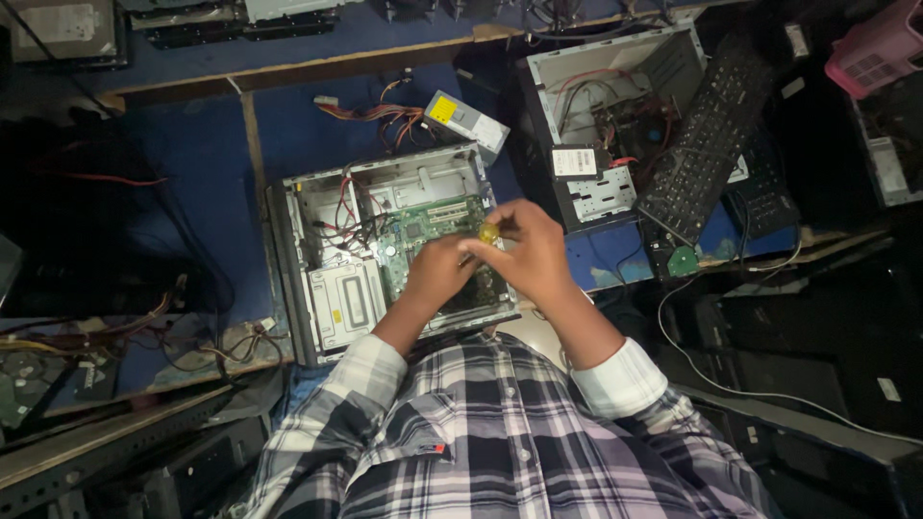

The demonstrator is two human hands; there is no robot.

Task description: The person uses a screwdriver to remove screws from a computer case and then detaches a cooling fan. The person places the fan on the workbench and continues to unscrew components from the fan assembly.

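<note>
An open desktop computer case [317, 240] lies flat on the blue work surface, with a green motherboard [418, 231] and red wires showing inside. My right hand [524, 250] is closed around a screwdriver with a yellow handle [489, 233], held over the motherboard. My left hand [437, 269] sits just below and left of it, fingers curled near the screwdriver's shaft over the board. What lies under my hands is hidden. My plaid sleeves fill the bottom of the view.
A power supply [466, 120] with loose coloured cables lies behind the case. A second open case [606, 106] stands to the right, with a black keyboard [707, 139] leaning on it. Cables and parts [87, 356] clutter the left; a pink basket [880, 43] sits top right.
</note>
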